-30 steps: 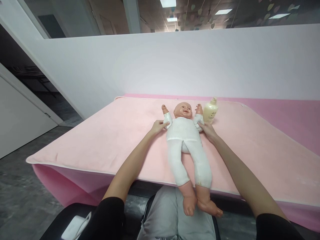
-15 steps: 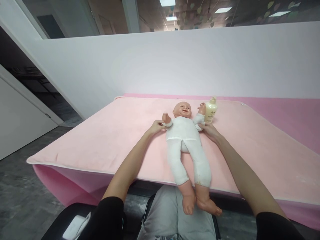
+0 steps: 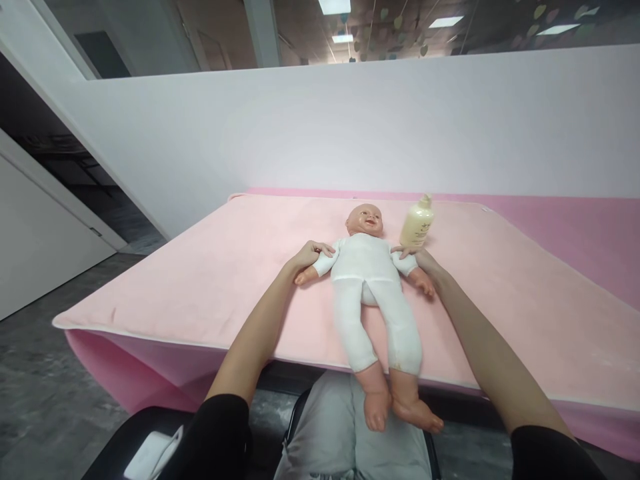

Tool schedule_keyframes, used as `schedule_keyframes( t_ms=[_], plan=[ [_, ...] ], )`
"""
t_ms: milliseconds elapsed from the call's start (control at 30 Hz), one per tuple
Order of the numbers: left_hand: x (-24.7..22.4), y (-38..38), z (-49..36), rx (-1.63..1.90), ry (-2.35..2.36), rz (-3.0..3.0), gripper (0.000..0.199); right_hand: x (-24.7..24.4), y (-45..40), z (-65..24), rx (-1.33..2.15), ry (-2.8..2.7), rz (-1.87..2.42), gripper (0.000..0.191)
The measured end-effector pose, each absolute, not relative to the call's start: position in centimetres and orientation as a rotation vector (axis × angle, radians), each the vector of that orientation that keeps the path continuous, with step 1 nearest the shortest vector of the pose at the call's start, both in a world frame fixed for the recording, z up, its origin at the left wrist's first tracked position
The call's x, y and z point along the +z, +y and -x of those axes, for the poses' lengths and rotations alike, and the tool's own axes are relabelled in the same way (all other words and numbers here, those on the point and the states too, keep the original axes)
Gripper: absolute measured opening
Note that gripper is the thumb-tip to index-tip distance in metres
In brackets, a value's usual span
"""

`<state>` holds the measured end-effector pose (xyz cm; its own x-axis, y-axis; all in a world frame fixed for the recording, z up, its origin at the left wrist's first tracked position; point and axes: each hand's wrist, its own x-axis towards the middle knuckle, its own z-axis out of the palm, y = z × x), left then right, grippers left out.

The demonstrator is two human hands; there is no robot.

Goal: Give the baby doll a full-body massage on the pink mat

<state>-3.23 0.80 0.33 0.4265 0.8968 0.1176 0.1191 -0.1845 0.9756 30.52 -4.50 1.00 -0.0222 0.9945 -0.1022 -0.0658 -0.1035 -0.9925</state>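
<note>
A baby doll (image 3: 367, 261) in a white body suit lies on its back on the pink cloth, its head away from me and its feet over the near edge. Both doll arms now point down and outward. My left hand (image 3: 311, 255) is closed on the doll's arm at the left, fingers over the sleeve. My right hand (image 3: 416, 256) is closed on the doll's other arm, fingers across the upper sleeve. Just beyond my right hand stands a pale yellow bottle (image 3: 417, 222).
A padded pink cloth (image 3: 210, 280) covers the table, with a white partition wall (image 3: 350, 127) behind it. My legs in grey trousers are below the near edge. A white object (image 3: 153, 455) lies on a black seat at the lower left.
The doll's two forearms have swung from raised to lowered. My fingers have shifted onto the tops of its sleeves. More of the bottle shows.
</note>
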Motion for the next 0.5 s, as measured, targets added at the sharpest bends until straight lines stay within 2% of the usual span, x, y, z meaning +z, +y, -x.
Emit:
schedule_keyframes(
  t_ms=[267, 400, 500],
  plan=[
    [3.8, -0.8, 4.1, 0.862, 1.306, -1.813, 0.035, 2.5, -5.9, -31.4, 1.295, -1.05, 1.116, 0.021],
    [4.5, -2.2, 2.9, 0.469, 1.541, -2.269, 0.056, 3.1, -5.8, -31.1, 1.192, -1.131, 1.244, 0.023],
    [4.1, -3.4, 1.3, 0.24, 1.706, -2.514, 0.048, 3.3, -6.0, -30.8, 0.91, -1.489, 1.424, 0.035]
  ],
)
